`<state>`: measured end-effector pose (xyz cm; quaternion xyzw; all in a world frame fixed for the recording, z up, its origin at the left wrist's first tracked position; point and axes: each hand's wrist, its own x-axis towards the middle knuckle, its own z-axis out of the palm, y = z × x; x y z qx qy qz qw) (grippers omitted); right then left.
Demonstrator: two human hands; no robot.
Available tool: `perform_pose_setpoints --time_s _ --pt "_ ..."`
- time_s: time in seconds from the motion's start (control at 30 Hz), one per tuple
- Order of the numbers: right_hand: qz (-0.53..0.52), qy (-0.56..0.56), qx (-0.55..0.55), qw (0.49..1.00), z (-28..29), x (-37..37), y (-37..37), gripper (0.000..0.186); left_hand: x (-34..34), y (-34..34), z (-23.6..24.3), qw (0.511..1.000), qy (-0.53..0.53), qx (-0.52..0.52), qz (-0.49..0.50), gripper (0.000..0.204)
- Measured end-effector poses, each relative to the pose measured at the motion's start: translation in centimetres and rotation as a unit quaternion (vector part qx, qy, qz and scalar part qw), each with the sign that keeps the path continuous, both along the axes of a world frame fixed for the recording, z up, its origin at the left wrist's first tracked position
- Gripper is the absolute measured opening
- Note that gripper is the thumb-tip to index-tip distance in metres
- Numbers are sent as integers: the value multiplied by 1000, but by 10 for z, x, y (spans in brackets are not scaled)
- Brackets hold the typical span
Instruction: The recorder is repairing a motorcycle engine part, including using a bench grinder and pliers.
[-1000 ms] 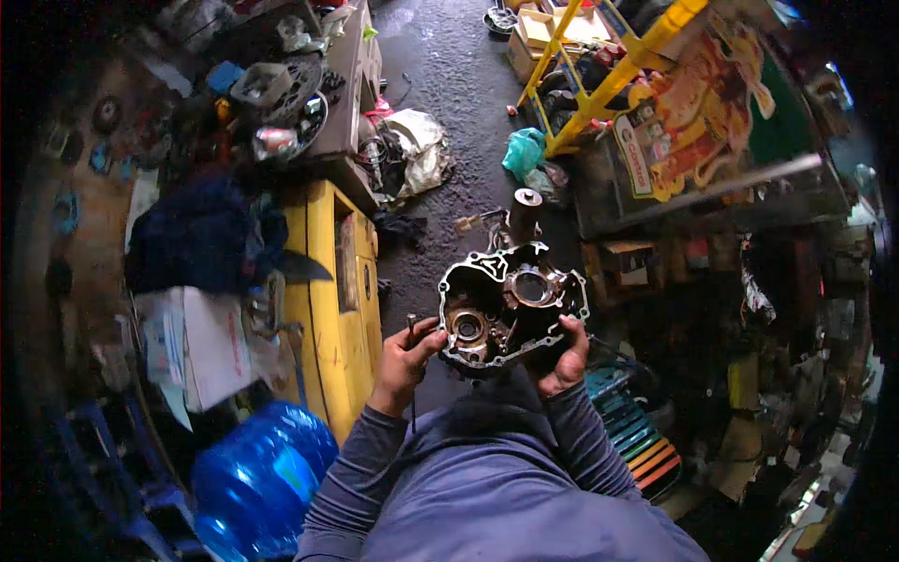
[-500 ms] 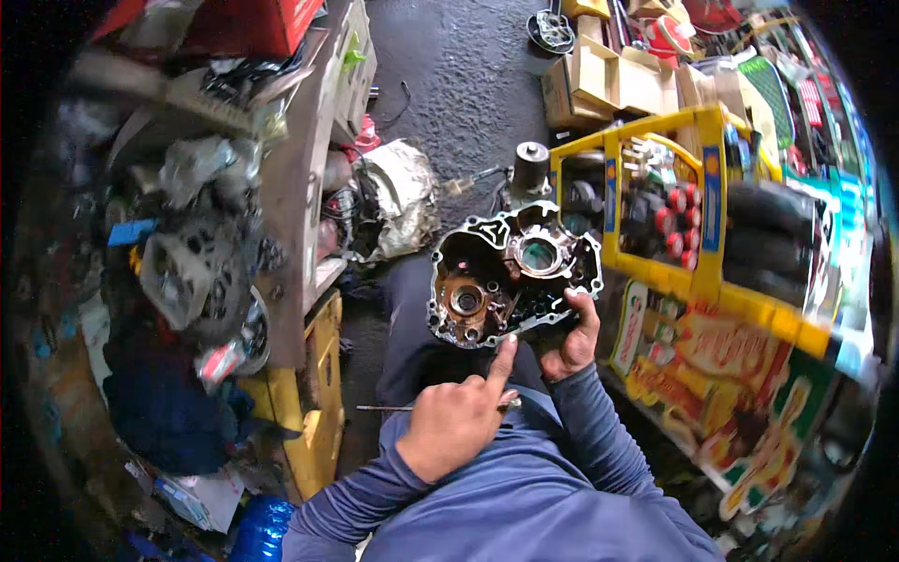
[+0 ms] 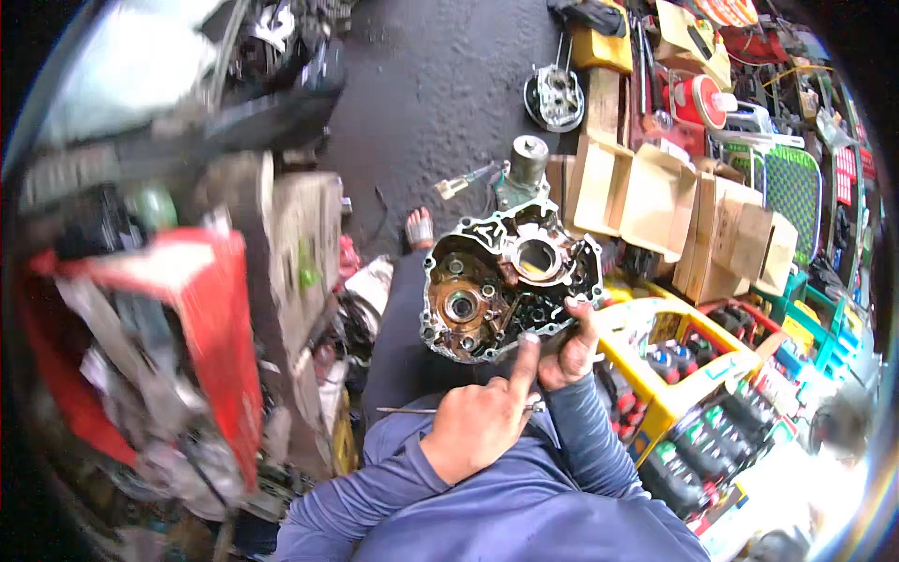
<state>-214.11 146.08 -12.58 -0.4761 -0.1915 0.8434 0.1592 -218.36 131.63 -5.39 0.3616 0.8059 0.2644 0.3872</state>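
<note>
An engine crankcase half (image 3: 510,272), grey metal with oil-stained brown cavities, is tilted up above my lap with its open side facing me. My right hand (image 3: 569,354) grips its lower right edge, thumb on the rim; the fingers behind are partly hidden. My left hand (image 3: 476,421) is curled round a thin metal rod-like tool (image 3: 403,410), which sticks out to the left, with a short end showing at the right. Its index finger is stretched up to the lower rim of the crankcase half, seemingly touching it.
A cylindrical metal part with a cable (image 3: 530,161) shows just beyond the crankcase half. Farther off lies another engine part (image 3: 557,98) on the dark floor. Yellow bottle crates (image 3: 688,365) and cardboard boxes (image 3: 646,201) stand right; a cluttered wooden bench (image 3: 304,253) and red container (image 3: 220,347) stand left.
The whole view has swung, bringing more floor, the boxes and my bare foot into sight. My left index finger has shifted right along the crankcase rim. Both grips stay as they were.
</note>
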Motion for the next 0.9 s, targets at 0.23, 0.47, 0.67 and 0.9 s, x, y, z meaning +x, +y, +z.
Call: perform_pose_setpoints --time_s 0.23,0.47,0.67,0.9 --pt "-54 75 -64 994 -9 -202 133 46 -263 134 15 995 -73 54 -45 57" --pt "-54 -3 -76 996 -66 -423 343 33 -539 176 -141 919 -108 33 379 30" --pt "-55 -104 -2 993 -134 -617 553 29 -624 101 -283 830 -92 -309 455 78" --pt "-89 -259 81 958 -266 -723 816 59 -885 289 -298 897 -49 -223 378 57"
